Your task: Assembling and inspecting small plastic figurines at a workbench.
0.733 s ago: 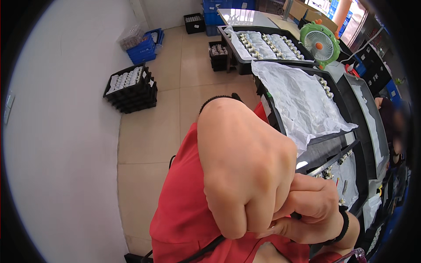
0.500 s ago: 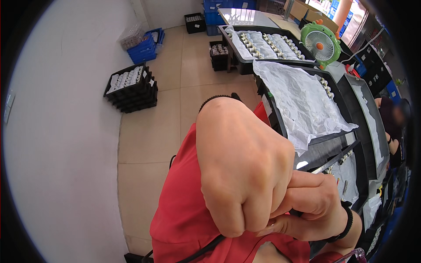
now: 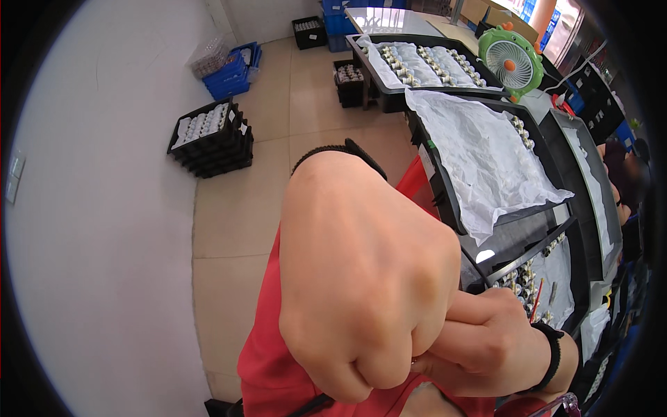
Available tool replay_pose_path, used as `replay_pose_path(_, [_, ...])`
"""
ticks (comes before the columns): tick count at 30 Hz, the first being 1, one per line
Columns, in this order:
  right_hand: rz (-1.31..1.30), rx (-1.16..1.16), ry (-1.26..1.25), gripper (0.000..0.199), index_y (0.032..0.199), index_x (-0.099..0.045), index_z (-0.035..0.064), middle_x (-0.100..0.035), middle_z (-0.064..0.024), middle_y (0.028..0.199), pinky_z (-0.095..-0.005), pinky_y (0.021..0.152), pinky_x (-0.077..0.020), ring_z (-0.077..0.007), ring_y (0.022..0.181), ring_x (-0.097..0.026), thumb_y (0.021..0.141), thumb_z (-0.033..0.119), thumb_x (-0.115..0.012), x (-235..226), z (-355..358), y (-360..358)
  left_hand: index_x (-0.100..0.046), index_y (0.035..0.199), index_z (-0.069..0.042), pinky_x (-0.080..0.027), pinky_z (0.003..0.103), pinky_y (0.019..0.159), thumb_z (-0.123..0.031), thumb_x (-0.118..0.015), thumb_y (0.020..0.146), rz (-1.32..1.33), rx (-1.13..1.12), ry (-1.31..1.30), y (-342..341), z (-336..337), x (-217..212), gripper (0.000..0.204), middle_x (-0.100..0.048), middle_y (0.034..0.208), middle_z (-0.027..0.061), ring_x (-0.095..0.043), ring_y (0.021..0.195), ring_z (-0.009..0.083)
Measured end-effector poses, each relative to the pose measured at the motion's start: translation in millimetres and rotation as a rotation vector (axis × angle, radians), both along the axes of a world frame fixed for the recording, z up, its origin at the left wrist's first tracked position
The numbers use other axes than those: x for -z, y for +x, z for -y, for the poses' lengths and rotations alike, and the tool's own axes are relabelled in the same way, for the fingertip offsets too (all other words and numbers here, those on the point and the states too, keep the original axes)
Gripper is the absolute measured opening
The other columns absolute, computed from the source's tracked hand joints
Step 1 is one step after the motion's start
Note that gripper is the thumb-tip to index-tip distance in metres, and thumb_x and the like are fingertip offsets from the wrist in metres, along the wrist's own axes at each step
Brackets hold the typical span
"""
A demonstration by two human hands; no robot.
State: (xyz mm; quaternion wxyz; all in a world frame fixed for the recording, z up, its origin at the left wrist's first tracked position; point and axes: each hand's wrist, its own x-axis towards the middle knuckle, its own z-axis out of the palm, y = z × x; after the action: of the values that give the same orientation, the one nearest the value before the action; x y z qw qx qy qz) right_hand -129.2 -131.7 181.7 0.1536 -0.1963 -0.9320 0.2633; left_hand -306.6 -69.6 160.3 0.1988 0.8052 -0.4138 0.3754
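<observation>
My left hand [image 3: 368,271] is close to the camera with its back up and its fingers curled down, hiding much of what lies below. Coming in from the right, my right hand [image 3: 479,344] meets it, its fingers bent and pressed together. A tiny shiny spot shows between the hands, but what they grip is hidden. Both wrists wear dark bands. Just beyond the right hand, a black tray [image 3: 578,306] holds small bulb-like metal parts [image 3: 515,281], a thin red stick [image 3: 537,300] and a slim grey tool [image 3: 554,292] on white paper.
A paper-lined black tray [image 3: 445,198] lies ahead, with another tray [image 3: 393,102] of bulb-like parts behind it. A green fan [image 3: 511,62] stands at the back right. Stacked black crates [image 3: 215,156] and blue crates [image 3: 229,78] sit by the wall. A person [image 3: 615,167] is at far right.
My left hand has moved left and nearer the camera, looking larger. The right hand has dropped slightly; more of the tray beyond it shows. The view has shifted slightly.
</observation>
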Motion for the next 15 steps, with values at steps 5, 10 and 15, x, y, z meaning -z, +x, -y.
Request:
replay_pose_path(5, [-0.107,0.054,-0.072,0.022,0.081,-0.066,0.0083,-0.058,-0.0028,0.077,-0.0262,0.045,-0.0423,-0.0171,0.06,-0.058,0.062,0.014,-0.076,18.3,-8.6,5.6,-0.044,0.049,-0.007,-0.018,0.022,0.039,0.002,-0.053,0.06,-0.031,0.039,-0.011,7.6,-17.9,1.4,0.017,-0.035,0.054,-0.0021,-0.033,0.044,0.0079])
replay_pose_path(10, [-0.172,0.059,-0.118,0.026,0.085,-0.066,0.0051,-0.057,-0.006,0.076,-0.025,0.048,-0.043,-0.0169,0.06,-0.058,0.065,0.017,-0.078,16.3,-5.8,4.0,-0.062,0.07,-0.002,-0.022,0.021,0.038,-0.002,-0.056,0.075,-0.139,0.21,-0.082,-0.8,-27.2,10.4,0.007,-0.041,0.057,-0.003,-0.036,0.043,0.0063])
replay_pose_path(15, [-0.23,0.055,-0.18,0.027,0.086,-0.065,0.0026,-0.058,-0.009,0.077,-0.0251,0.052,-0.0442,-0.0163,0.061,-0.058,0.068,0.018,-0.078,20.3,-10.1,11.8,-0.064,0.075,-0.003,-0.023,0.021,0.037,-0.005,-0.055,0.077,-0.184,0.227,-0.074,3.6,-28.4,13.3,0.01,-0.043,0.057,-0.0033,-0.037,0.043,0.0061])
